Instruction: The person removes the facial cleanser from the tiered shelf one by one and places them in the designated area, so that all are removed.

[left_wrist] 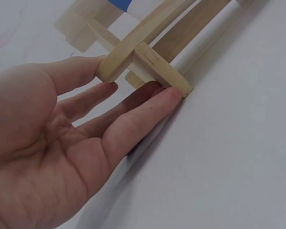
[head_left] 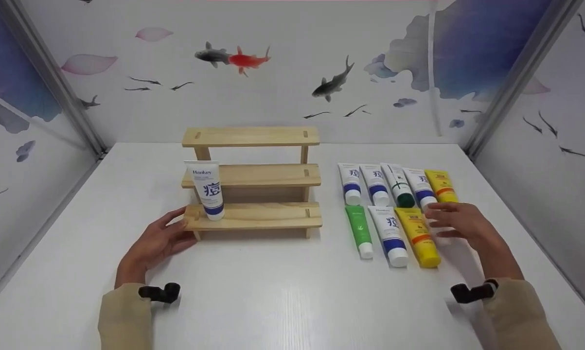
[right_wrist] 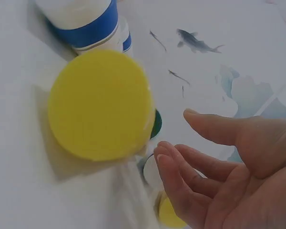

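Observation:
My left hand (head_left: 156, 238) holds the left end of the lowest shelf of a three-tier wooden rack (head_left: 268, 221). In the left wrist view, the thumb meets the end of the plank (left_wrist: 115, 67) and the other fingers reach the rack's leg (left_wrist: 162, 71). A white tube with a blue band (head_left: 207, 192) stands upright, cap down, on that shelf's left part. Loosely spread, my right hand (head_left: 465, 223) is beside the front yellow tube (head_left: 417, 238) with nothing in it. That tube's yellow cap (right_wrist: 102, 105) fills much of the right wrist view.
Right of the rack, tubes lie in two rows. The back row has several white-and-blue tubes (head_left: 376, 182), a white tube with a dark green cap (head_left: 398, 184) and a yellow tube (head_left: 442, 185). In front lie a green tube (head_left: 359, 228) and another white-and-blue tube (head_left: 388, 233). Printed panels (head_left: 282, 107) enclose the table.

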Tool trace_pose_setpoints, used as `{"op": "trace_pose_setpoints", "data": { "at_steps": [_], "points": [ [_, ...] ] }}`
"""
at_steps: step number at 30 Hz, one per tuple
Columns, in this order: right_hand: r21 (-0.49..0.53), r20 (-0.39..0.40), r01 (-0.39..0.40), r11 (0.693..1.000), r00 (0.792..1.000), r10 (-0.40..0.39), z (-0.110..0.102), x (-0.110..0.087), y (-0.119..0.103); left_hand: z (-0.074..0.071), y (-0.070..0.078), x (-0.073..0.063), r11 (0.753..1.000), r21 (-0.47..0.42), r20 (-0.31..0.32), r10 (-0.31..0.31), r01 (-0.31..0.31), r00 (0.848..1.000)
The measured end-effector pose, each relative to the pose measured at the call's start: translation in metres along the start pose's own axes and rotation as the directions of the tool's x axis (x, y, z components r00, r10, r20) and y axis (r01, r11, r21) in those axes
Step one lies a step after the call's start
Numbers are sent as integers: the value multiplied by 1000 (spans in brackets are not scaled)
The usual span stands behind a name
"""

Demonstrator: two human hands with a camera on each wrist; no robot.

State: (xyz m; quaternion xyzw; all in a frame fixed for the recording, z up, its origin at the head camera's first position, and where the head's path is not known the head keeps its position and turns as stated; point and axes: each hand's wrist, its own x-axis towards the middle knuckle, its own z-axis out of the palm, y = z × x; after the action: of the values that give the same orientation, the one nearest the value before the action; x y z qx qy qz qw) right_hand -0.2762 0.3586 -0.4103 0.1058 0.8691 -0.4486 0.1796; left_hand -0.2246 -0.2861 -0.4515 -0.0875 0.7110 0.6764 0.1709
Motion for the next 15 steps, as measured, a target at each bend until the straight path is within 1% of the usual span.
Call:
{"op": "trace_pose_setpoints", "data": {
  "at_steps": [3,6,10,13,15],
  "points": [
    [-19,-5,68,997,998,-68,1,-9,-11,1,1,1,1000,3,-2,1,-1,1000],
    [-23,-19,137,990,990,-137,6,-20,-28,0,1,0,1000,12,-1,1,-1,1000],
    [-4,-35,230,973,973,-230,18,-33,-51,-1,1,0,1000,16,1,1,-1,1000],
    [12,-38,302,953,953,-302,28,-41,-67,0,-1,1,1000,-8,-3,4,-4,1000],
    [29,-35,328,944,944,-327,36,-45,-78,0,-2,2,1000,-24,-5,7,-7,1000]
  ]
}}
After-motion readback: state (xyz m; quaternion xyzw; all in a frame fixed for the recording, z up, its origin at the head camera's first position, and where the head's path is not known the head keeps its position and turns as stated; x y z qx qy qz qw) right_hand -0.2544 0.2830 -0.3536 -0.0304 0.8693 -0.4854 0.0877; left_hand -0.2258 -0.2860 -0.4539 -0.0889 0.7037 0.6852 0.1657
